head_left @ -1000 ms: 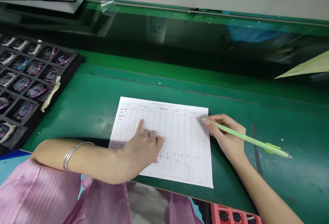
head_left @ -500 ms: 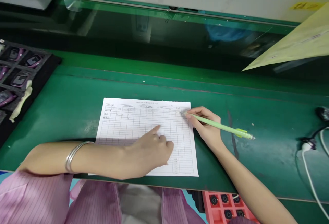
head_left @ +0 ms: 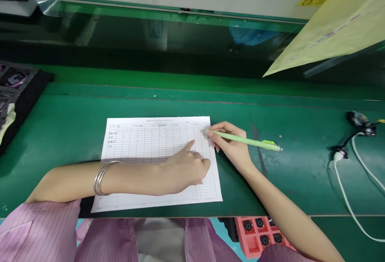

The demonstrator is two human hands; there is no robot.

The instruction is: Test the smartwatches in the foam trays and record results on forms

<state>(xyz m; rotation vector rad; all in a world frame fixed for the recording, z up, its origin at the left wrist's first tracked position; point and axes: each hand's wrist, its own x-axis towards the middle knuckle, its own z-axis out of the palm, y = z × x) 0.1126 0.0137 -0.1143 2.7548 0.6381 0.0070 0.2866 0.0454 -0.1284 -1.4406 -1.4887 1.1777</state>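
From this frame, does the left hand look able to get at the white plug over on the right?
Probably not directly: the right hand, holding the green pen, and the right forearm lie between the left hand and the white plug. It would likely need to go over or around.

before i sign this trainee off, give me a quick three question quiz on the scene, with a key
1. Which hand holds the pale green pen?
2. True or false: the left hand is well clear of the printed sheet.
3. What circles the left forearm?
a) a black watch strap
b) silver bangles
c) a blue cord

Key:
1. The right hand.
2. False: it is over the sheet, index finger extended.
3. b
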